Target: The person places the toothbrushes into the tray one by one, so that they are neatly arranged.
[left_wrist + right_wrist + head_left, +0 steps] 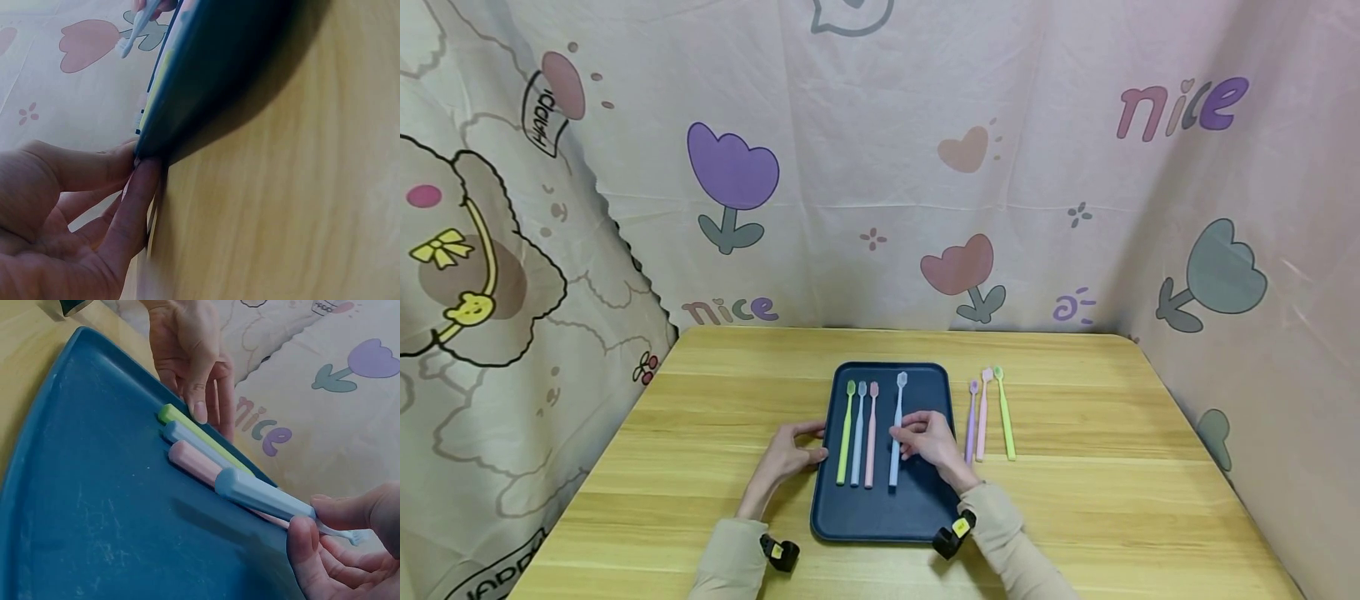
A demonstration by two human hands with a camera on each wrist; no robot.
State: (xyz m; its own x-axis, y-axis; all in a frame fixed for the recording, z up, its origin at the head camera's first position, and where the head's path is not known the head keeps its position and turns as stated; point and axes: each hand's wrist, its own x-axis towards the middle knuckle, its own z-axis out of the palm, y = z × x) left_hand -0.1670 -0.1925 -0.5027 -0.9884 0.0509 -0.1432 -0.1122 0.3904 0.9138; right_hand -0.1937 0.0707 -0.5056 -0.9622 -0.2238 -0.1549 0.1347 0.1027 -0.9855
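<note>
Currently, I see the right hand (931,437) reaching over the dark blue rectangular tray (865,515) from its right, thumb and forefinger clamped on a light blue plastic toothbrush (894,465) just above it; the left hand (788,457) pinches the tray's left rim. Beyond the tray, the pale fabric curtain (850,125) reads "nice". The toothbrush's head points to the tray's far end, long axis nearly along the tray's length.
</note>
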